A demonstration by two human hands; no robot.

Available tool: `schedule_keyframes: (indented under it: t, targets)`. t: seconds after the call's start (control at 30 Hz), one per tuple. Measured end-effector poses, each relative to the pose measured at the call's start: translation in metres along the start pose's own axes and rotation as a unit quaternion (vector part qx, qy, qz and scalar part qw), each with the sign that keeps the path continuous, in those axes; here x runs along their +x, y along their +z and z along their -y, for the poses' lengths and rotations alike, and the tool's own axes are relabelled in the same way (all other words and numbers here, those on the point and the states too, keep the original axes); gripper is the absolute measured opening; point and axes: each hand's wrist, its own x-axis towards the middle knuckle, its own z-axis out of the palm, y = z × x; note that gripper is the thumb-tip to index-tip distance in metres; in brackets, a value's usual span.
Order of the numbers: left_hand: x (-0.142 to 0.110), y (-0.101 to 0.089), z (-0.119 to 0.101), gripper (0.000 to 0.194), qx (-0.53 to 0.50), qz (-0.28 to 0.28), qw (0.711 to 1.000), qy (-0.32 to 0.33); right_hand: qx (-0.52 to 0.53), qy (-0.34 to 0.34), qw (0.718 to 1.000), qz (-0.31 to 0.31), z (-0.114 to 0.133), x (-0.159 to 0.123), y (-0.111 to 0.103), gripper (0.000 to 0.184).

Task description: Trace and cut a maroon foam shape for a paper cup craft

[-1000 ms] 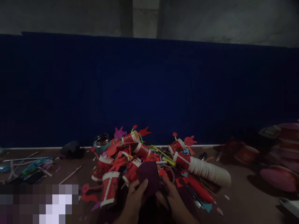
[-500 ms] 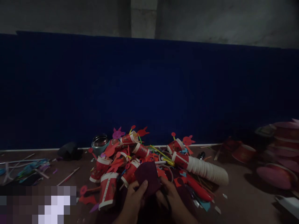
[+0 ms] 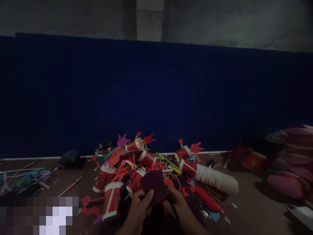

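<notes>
My left hand [image 3: 138, 210] and my right hand [image 3: 179, 207] are both closed on a dark purple sheet of paper [image 3: 154, 186], held just above the table at the bottom centre. The left thumb lies on the sheet's lower left edge. The right fingers pinch its lower right side; something dark may be in that hand, too dim to make out. Right behind the sheet lies a heap of red paper cups [image 3: 111, 199] with red and pink cut-out shapes and green and yellow sticks.
A lying stack of white cups [image 3: 216, 179] reaches right from the heap. A metal tin [image 3: 104, 149] stands at the back. Pink bowls [image 3: 287, 184] sit at the right, sticks and scraps [image 3: 26, 176] at the left. A dark blue panel [image 3: 156, 94] walls off the back.
Both hands keep their hold on the purple sheet and have barely moved. The view has drifted slightly to the right.
</notes>
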Motion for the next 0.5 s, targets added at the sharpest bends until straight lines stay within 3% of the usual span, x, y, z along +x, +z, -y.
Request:
schedule_keyframes:
  t: [0.2, 0.33, 0.5]
  targets:
    - [0.000, -0.001, -0.002, 0.046, 0.013, -0.011, 1.000, 0.000, -0.001, 0.009, 1.000, -0.004, 0.009, -0.001, 0.001, 0.030]
    - [-0.004, -0.001, -0.007, 0.040, 0.024, 0.030, 0.999, 0.002, -0.003, 0.006, 1.000, 0.000, -0.001, 0.002, -0.003, 0.026]
    - [-0.003, -0.002, -0.008, 0.037, 0.037, 0.037, 0.999, 0.012, -0.005, -0.007, 1.000, -0.001, -0.003, 0.001, -0.005, 0.026]
